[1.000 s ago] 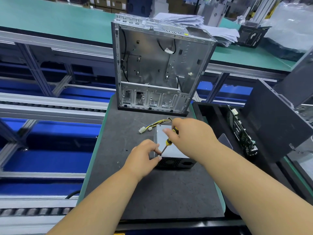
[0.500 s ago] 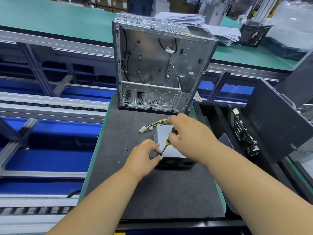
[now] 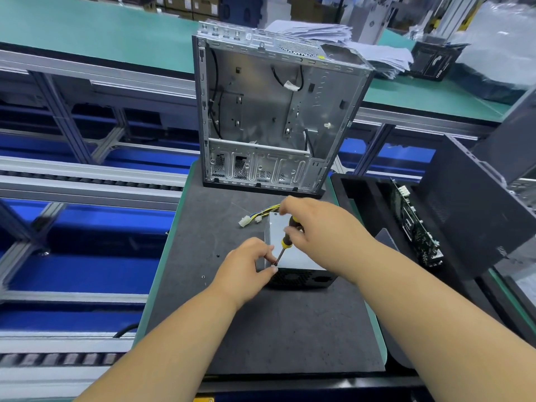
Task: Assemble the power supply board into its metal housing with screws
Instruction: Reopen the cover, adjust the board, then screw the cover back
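From the head camera we see our right hand [image 3: 316, 224] grasping a yellow-and-black screwdriver [image 3: 285, 242] whose long axis slants from the handle at one o'clock down to the tip at seven o'clock, meeting the near left top corner of the power supply housing [image 3: 293, 253] on the dark mat [image 3: 261, 329]. Our left hand [image 3: 246, 268], the nearer one to that corner, pinches there, and we cannot tell whether it holds a screw. At twelve o'clock stands the open computer case [image 3: 275, 111], well apart, with loose screws [image 3: 203, 277] at nine o'clock and a circuit board [image 3: 414, 224] at three o'clock.
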